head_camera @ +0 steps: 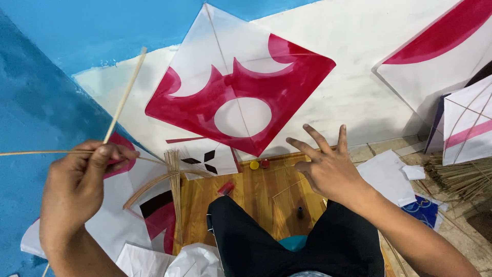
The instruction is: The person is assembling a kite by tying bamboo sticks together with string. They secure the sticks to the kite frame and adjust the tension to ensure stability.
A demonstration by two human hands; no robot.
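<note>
Containers: a yellow-lidded small pot [254, 165] and a red-lidded small pot [265, 163] are sitting side by side on the wooden board [256, 192], both closed, so I cannot tell what they contain. A small red tube [225, 188] is lying nearer, left of the person's knee.

Surface: the light brown wooden board is lying on the floor between the person's black-trousered legs [287, 241]. A bundle of thin bamboo sticks [174, 184] is standing at the board's left edge, and a larger heap of sticks [458, 177] is lying far right. White paper sheets [387, 177] are lying to the right of the board.

Room: a blue and white painted wall [77, 31] is rising behind. A large white paper kite with a magenta pattern [241, 84] is leaning on it, with more kites to the right.

Left hand: the left hand [77, 187] is clenching around two thin pale bamboo sticks [123, 97], pinching them between thumb and fingers at the near left.

Stick direction: one stick's long axis is running up and right toward the wall; the other is pointing nearly level to the left.

Right hand: the right hand [328, 166] is hovering above the board, fingers spread and released, holding nothing.
</note>
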